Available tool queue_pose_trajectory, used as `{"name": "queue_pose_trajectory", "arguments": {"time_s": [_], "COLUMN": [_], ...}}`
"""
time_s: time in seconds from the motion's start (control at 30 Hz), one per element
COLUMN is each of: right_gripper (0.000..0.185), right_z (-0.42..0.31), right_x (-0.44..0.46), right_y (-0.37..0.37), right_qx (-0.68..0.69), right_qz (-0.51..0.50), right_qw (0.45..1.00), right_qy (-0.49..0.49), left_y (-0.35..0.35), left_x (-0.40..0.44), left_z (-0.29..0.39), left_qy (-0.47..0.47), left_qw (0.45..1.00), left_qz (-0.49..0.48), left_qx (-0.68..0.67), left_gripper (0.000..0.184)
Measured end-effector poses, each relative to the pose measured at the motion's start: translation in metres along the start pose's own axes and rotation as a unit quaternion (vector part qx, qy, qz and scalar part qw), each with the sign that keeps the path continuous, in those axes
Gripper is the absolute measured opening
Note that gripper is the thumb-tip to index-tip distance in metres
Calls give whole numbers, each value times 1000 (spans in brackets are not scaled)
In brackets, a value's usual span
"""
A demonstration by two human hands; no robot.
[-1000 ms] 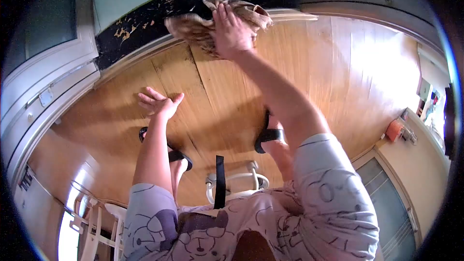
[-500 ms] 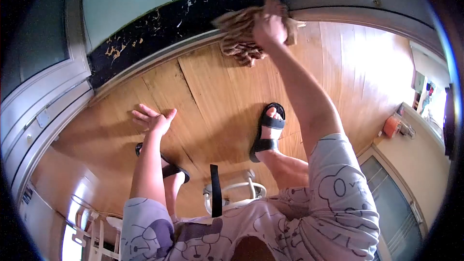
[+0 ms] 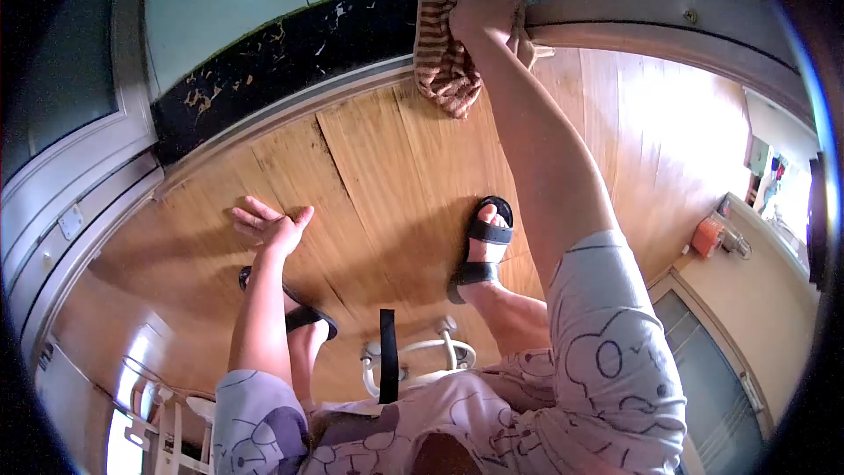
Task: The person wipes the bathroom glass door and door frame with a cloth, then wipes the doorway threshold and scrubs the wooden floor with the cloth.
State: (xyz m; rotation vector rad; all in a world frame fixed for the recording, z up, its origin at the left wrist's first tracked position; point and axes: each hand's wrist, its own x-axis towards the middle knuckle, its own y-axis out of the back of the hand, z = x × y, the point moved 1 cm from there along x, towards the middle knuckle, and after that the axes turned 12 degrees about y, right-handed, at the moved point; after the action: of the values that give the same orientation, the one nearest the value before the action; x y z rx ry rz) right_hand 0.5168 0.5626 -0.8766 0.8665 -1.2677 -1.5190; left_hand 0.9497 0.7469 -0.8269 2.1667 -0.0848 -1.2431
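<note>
A brown-striped cloth [image 3: 446, 66] lies over the right end of the black threshold strip [image 3: 308, 40], one part hanging down over its near edge. My right hand [image 3: 486, 13] presses on the cloth from above, its fingers gathered on the fabric; the palm side is hidden. Well away from the cloth, my left hand [image 3: 275, 225] hovers over the wooden floor [image 3: 369, 185] with its fingers spread and nothing in it.
Pale tiles [image 3: 229, 9] lie beyond the threshold. A metal-framed door [image 3: 83, 158] stands at the left. Below are my feet in black sandals [image 3: 486, 246] and a white stool [image 3: 422, 354]. An orange container [image 3: 707, 236] is at the right.
My right hand has moved slightly up with the cloth, which now spreads farther onto the threshold and hangs differently. The left hand stays open, nearly in the same place.
</note>
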Motion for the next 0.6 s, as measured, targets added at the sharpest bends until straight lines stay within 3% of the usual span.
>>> {"name": "queue_pose_trajectory", "arguments": {"time_s": [0.03,0.1,0.17,0.2,0.27,0.37,0.43,0.47,0.57,0.6], "right_gripper": [76,77,69,64,60,53,60,60,70,73], "right_z": [-2,-6,-11,-4,-4,3,4,0,-5,-7], "right_x": [4,22,36,62,75,83,79,61,35,34], "right_y": [7,16,71,19,-5,8,66,76,105,110], "right_qx": [-1,251,310,273,232,109,135,132,224,194], "right_qz": [1,-64,-240,-278,-314,-138,-345,-348,-184,-214], "right_qw": [1000,951,912,919,921,976,929,928,954,957], "right_qy": [3,-168,-122,-58,6,-132,15,16,-70,-39], "left_y": [1,8,8,6,7,8,6,6,6,8], "left_x": [-3,-5,-2,-2,-3,-2,0,2,-3,-4], "left_z": [0,3,2,2,3,0,1,-1,-1,-1], "left_qy": [1,9,11,10,9,0,-3,-10,-18,-14], "left_qw": [1000,1000,1000,1000,1000,1000,1000,999,999,999], "left_qz": [-2,-16,-14,-14,-20,-24,-26,-30,-35,-32], "left_qx": [-3,14,18,23,19,11,4,7,4,0], "left_gripper": [133,134,134,134,134,134,133,134,134,134]}}
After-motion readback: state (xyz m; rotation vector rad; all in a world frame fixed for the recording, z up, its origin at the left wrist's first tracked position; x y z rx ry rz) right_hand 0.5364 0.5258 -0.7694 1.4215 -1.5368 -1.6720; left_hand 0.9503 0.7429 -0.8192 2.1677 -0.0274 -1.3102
